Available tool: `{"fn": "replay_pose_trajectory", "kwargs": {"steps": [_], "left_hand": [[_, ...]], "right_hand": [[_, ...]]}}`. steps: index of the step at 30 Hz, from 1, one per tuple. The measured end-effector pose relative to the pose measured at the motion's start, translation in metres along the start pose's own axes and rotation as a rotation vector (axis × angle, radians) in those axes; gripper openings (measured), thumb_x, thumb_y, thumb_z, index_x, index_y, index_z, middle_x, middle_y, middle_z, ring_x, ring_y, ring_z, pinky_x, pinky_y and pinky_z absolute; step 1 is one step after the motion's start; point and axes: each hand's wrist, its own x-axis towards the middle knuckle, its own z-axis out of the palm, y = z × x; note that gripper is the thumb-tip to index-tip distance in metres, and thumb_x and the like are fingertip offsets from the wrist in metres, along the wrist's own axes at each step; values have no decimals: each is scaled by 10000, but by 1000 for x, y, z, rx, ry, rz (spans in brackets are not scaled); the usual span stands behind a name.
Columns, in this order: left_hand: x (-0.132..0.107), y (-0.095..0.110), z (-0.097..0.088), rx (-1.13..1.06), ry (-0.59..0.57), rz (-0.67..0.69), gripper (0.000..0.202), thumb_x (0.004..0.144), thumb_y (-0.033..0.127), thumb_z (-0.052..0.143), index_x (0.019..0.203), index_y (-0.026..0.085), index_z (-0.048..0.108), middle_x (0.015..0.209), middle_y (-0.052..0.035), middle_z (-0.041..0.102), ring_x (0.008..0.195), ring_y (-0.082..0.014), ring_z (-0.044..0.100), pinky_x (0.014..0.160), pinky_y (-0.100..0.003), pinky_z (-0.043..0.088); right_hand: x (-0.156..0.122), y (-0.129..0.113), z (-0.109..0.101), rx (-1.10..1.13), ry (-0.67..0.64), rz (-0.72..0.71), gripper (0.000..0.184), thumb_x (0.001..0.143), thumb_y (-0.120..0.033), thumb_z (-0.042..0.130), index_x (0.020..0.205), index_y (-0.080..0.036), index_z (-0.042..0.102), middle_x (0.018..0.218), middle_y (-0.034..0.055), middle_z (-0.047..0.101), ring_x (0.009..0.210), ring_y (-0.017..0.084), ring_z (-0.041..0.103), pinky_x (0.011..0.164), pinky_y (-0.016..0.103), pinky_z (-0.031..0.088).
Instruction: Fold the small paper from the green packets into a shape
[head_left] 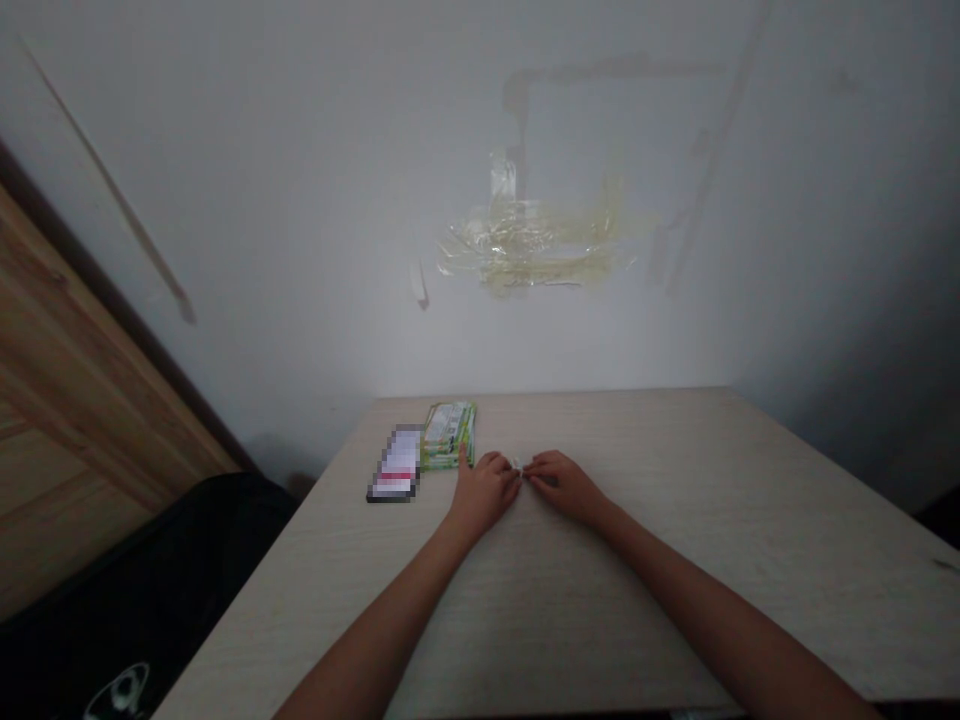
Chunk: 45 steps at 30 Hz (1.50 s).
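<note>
My left hand [486,490] and my right hand [561,483] rest on a pale wooden table [675,560], fingertips almost meeting. Both are curled in a pinch around a tiny pale thing [519,467] between them, too small to name. A green and yellow packet [448,434] lies just left of my left hand, close to its thumb. A phone [397,465] with a blurred screen lies flat beside the packet, further left.
A white wall [300,200] stands right behind the table, with old tape remains [532,245] stuck on it. A wooden panel [67,400] leans at the left. A dark bag [135,600] sits low beside the table's left edge.
</note>
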Motion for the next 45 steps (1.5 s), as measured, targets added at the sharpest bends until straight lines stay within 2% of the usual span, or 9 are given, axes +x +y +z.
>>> {"fn": "replay_pose_trajectory", "kwargs": {"steps": [9,15,20,26,32,36,40,45], "left_hand": [[-3,-4,1,-86,-34,-71,249,909,370,512,1101,337,668,1025,-13,678,1069,-210,574,1115,-654,-26],[0,1,3,20,-16,-11,246,929,347,479,1097,311,654,1017,-36,670,1153,-235,522,1109,-672,-4],[-3,-5,8,-40,-29,-17,270,918,334,506,1155,322,633,1089,-43,667,1243,-250,473,1109,-679,35],[-7,-15,9,-151,-93,-62,315,897,395,535,1199,376,621,1188,-30,653,1310,-267,422,1111,-677,59],[-7,-22,0,-208,-128,-40,297,922,410,483,1170,386,645,1215,-21,659,1332,-269,400,1106,-670,82],[-7,-23,-4,-223,-144,-26,294,924,412,474,1155,372,652,1215,-12,669,1334,-259,398,1106,-670,41],[-8,-22,-4,-208,-106,-27,318,932,401,459,1200,352,625,1196,-18,685,1323,-244,420,1120,-654,18],[-8,-21,-5,-147,-64,-17,285,935,399,453,1124,373,664,1169,14,700,1332,-251,411,1111,-675,11]], "right_hand": [[0,3,2,-25,7,-7,210,844,-178,596,982,-232,745,1013,77,714,1002,200,629,932,362,484],[0,-1,0,-18,-11,-16,240,842,-168,588,1021,-228,736,1021,80,711,993,199,626,924,357,483],[0,2,1,-36,-15,-39,248,848,-175,585,1042,-228,730,1023,75,706,987,191,621,919,348,480],[1,-3,0,-200,-55,-139,250,856,-172,577,1047,-235,726,1014,76,698,979,203,609,916,372,457],[1,-11,-2,-331,-86,-178,240,868,-188,573,1058,-207,718,1051,106,667,1016,228,588,932,401,443],[-1,-8,0,-304,-72,-165,238,879,-193,561,1051,-216,723,1077,106,664,1023,223,592,929,397,450],[-2,-5,3,-218,-45,-147,244,890,-201,543,1046,-224,729,1060,95,685,998,204,611,921,370,465],[-2,-4,3,-153,4,-110,247,892,-198,538,1048,-223,728,1006,83,713,973,196,626,917,361,470]]}}
